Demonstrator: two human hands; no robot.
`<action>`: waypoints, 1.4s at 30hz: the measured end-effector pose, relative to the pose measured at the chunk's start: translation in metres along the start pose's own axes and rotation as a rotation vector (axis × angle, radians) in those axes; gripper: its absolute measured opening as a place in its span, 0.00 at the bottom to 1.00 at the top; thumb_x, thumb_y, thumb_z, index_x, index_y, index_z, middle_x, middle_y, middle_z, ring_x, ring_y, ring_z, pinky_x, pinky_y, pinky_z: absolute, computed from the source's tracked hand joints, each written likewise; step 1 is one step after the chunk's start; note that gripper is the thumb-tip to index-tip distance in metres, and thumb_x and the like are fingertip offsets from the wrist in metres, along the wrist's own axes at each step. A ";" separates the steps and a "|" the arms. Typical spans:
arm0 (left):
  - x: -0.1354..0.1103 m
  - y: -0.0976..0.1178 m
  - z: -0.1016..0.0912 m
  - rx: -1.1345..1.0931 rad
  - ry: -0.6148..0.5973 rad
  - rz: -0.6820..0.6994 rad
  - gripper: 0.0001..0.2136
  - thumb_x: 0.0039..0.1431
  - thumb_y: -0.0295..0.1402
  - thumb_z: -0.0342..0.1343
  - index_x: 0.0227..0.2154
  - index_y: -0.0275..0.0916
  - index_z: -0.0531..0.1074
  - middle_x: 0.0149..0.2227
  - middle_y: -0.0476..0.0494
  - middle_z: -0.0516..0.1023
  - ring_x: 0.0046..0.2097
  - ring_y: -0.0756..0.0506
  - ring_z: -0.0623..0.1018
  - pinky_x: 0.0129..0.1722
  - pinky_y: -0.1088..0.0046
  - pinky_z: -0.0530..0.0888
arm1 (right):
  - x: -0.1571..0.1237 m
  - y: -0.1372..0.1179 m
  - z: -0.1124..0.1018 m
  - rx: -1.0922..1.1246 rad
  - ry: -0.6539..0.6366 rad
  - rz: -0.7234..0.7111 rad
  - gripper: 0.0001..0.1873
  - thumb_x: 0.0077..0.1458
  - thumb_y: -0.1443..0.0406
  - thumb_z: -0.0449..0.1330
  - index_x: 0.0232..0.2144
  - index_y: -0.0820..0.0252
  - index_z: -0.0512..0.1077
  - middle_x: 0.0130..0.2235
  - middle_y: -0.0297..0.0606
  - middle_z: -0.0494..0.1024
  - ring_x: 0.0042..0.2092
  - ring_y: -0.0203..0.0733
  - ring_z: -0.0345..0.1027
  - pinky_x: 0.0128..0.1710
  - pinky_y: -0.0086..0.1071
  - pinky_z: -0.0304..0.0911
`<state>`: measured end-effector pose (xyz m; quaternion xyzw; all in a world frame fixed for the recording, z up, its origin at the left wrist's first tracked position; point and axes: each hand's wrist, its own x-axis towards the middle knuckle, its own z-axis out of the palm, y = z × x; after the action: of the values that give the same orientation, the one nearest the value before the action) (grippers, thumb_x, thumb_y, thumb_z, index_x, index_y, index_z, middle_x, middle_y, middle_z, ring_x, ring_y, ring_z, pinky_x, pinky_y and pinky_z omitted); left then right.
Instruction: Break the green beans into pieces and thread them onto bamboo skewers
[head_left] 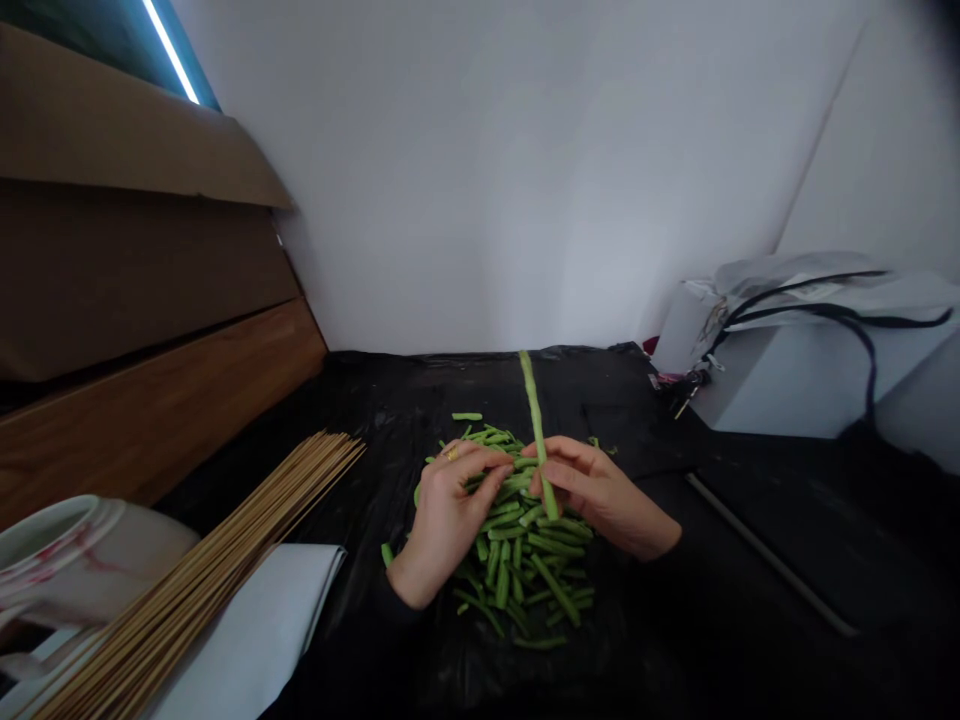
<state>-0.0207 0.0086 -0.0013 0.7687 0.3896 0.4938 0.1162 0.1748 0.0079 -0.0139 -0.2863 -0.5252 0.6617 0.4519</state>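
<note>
A long green bean (534, 410) sticks up and away from me, pinched near its lower end by my right hand (600, 495). My left hand (450, 510), a ring on one finger, has its fingers curled and meets the right hand at the bean's lower part. Under both hands lies a pile of short cut green bean pieces (525, 570) on black plastic sheeting (420, 400).
A bundle of bamboo skewers (202, 580) lies at the left over white paper (255, 630). A white bowl (60, 550) sits at the far left. Brown cardboard and wood panels (150, 300) line the left side. A white box with black cables (810, 350) stands at the right.
</note>
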 end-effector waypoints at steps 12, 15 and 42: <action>-0.004 0.004 0.005 -0.073 -0.025 -0.029 0.03 0.55 0.26 0.62 0.27 0.39 0.76 0.29 0.48 0.80 0.33 0.47 0.78 0.37 0.70 0.72 | 0.004 0.007 0.000 -0.147 -0.017 -0.061 0.13 0.52 0.59 0.66 0.39 0.59 0.75 0.32 0.35 0.79 0.27 0.32 0.67 0.27 0.28 0.63; -0.003 0.004 0.004 -0.087 -0.077 -0.009 0.04 0.58 0.27 0.60 0.29 0.40 0.77 0.30 0.48 0.81 0.34 0.46 0.79 0.39 0.70 0.72 | 0.005 0.008 0.000 -0.141 0.022 -0.061 0.12 0.50 0.59 0.67 0.35 0.60 0.76 0.32 0.36 0.79 0.28 0.33 0.68 0.28 0.29 0.63; -0.002 0.004 0.004 -0.163 0.031 -0.199 0.03 0.53 0.31 0.64 0.30 0.37 0.79 0.29 0.47 0.82 0.30 0.48 0.79 0.32 0.72 0.76 | 0.013 -0.003 -0.099 -0.863 0.661 -0.184 0.12 0.48 0.56 0.62 0.28 0.59 0.76 0.26 0.39 0.77 0.28 0.42 0.69 0.31 0.37 0.64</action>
<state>-0.0157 0.0049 -0.0022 0.7064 0.4243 0.5218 0.2205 0.2541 0.0632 -0.0382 -0.5911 -0.6019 0.2189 0.4903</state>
